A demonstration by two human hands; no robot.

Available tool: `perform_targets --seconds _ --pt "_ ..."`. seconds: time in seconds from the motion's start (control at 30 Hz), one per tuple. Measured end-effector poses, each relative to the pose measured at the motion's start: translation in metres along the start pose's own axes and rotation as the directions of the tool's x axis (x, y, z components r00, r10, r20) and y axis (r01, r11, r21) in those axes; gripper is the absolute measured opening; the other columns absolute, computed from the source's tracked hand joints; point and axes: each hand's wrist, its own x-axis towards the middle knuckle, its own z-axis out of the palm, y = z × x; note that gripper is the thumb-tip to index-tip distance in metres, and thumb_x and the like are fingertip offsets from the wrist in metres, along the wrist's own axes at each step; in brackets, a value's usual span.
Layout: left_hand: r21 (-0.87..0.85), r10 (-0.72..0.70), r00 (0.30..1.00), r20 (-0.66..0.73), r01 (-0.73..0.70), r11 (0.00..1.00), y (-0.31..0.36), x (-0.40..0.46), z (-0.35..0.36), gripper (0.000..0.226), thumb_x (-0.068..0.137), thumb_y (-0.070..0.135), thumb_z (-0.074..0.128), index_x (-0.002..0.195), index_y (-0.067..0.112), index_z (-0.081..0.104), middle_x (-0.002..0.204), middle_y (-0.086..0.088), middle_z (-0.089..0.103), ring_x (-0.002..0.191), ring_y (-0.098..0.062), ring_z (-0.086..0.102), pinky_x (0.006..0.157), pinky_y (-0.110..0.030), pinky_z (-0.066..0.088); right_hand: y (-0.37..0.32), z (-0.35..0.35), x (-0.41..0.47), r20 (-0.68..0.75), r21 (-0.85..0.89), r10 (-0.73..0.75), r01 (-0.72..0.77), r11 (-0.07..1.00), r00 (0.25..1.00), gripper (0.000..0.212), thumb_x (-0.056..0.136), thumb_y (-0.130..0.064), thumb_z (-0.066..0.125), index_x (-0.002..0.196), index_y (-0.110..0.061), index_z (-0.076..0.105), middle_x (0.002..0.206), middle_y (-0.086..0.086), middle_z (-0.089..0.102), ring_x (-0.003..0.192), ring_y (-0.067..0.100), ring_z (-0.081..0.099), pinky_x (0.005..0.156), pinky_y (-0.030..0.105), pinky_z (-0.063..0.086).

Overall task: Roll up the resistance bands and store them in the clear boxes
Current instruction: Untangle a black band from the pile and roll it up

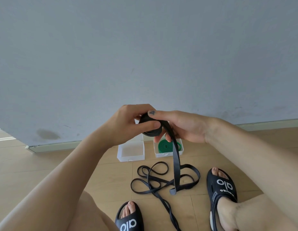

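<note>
My left hand (pixel 128 121) and my right hand (pixel 180 126) hold a partly rolled black resistance band (pixel 149 129) in the air between them. The left thumb and fingers grip the roll; the right thumb presses its top while the fingers curl under it. The band's loose tail (pixel 176 157) hangs down to the floor. A thinner black band (pixel 150 179) lies in loose loops on the floor. Below the hands stand two clear boxes: the left box (pixel 130 158) holds nothing, the right box (pixel 181 151) holds a rolled green band (pixel 166 145).
I squat on a wooden floor (pixel 61 164) facing a grey wall (pixel 145 55) with a pale skirting board (pixel 61 146). My feet in black slippers, left (pixel 129 219) and right (pixel 221 185), flank the loose bands.
</note>
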Motion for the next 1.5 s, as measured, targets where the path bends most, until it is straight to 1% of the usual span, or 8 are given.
perform_targets --seconds 0.17,0.3,0.53,0.73,0.93,1.13,1.33,1.5 --pt "-0.061 -0.011 1.0 -0.024 0.009 0.998 0.0 0.0 -0.004 0.008 0.092 0.021 0.072 0.099 0.023 0.072 0.091 0.008 0.072 0.09 -0.016 0.068 0.085 -0.03 0.056 -0.001 -0.007 -0.005 0.085 0.114 -0.025 0.015 0.993 0.996 0.038 0.097 -0.049 0.061 0.119 -0.021 0.074 0.124 0.025 0.071 0.102 0.031 0.045 0.076 0.031 0.04" --pt "0.071 -0.009 1.0 0.021 0.008 0.997 0.005 0.001 -0.001 0.009 0.089 0.017 0.077 0.097 0.02 0.074 0.086 0.008 0.074 0.084 -0.016 0.069 0.082 -0.032 0.056 0.003 0.001 -0.002 -0.025 0.048 0.009 -0.008 0.999 1.0 0.038 0.084 -0.051 0.075 0.096 -0.015 0.077 0.098 0.018 0.072 0.086 0.022 0.054 0.07 0.026 0.042" --pt "0.069 -0.004 0.999 -0.047 0.007 0.998 0.006 -0.001 -0.004 0.008 0.094 0.016 0.073 0.099 0.023 0.073 0.085 0.013 0.072 0.085 -0.008 0.068 0.077 -0.016 0.052 -0.002 -0.011 -0.011 0.078 0.144 0.032 -0.043 0.989 0.996 0.052 0.096 -0.049 0.062 0.133 -0.013 0.065 0.121 0.024 0.072 0.076 0.019 0.051 0.077 0.03 0.044" --pt "0.107 -0.019 1.0 -0.002 0.019 0.994 0.004 0.0 0.0 0.007 0.089 0.023 0.078 0.09 0.024 0.071 0.075 0.012 0.067 0.071 -0.01 0.059 0.067 -0.024 0.049 0.005 -0.003 0.001 -0.04 -0.006 0.005 -0.005 1.0 0.999 0.086 0.073 -0.072 0.077 0.119 0.0 0.072 0.103 0.027 0.07 0.09 0.029 0.051 0.07 0.028 0.043" --pt "-0.047 -0.018 1.0 -0.019 0.017 0.999 0.002 -0.001 -0.002 0.004 0.093 0.018 0.071 0.097 0.018 0.072 0.081 0.008 0.069 0.075 -0.009 0.062 0.071 -0.02 0.049 -0.002 -0.011 -0.008 0.12 0.1 0.018 -0.03 0.995 0.993 0.054 0.093 -0.055 0.062 0.13 -0.017 0.067 0.125 0.025 0.071 0.083 0.021 0.052 0.078 0.032 0.042" --pt "0.069 -0.007 1.0 0.016 0.006 0.998 0.005 0.001 0.002 0.007 0.09 0.018 0.078 0.095 0.02 0.073 0.081 0.004 0.072 0.078 -0.02 0.065 0.076 -0.04 0.055 0.004 0.0 0.0 -0.021 0.049 0.021 -0.02 0.999 1.0 0.05 0.082 -0.054 0.072 0.108 -0.012 0.075 0.094 0.007 0.07 0.087 0.021 0.057 0.068 0.025 0.045" --pt "-0.081 -0.044 0.999 -0.024 0.042 0.996 0.004 0.0 -0.001 0.008 0.094 0.012 0.073 0.097 0.02 0.073 0.084 0.002 0.071 0.08 -0.022 0.065 0.073 -0.033 0.053 0.001 -0.015 -0.01 0.112 0.154 0.044 -0.061 0.986 0.993 0.054 0.092 -0.052 0.066 0.131 -0.015 0.067 0.125 0.028 0.069 0.083 0.02 0.053 0.077 0.032 0.043" --pt "-0.016 -0.052 0.998 0.038 0.053 0.998 0.003 0.001 -0.001 0.012 0.091 0.015 0.077 0.095 0.024 0.072 0.08 0.013 0.07 0.076 -0.008 0.064 0.072 -0.021 0.051 0.006 -0.006 0.001 -0.036 0.02 0.029 -0.028 0.999 0.999 0.059 0.08 -0.062 0.073 0.109 -0.011 0.074 0.093 0.01 0.063 0.073 0.015 0.046 0.066 0.028 0.038"
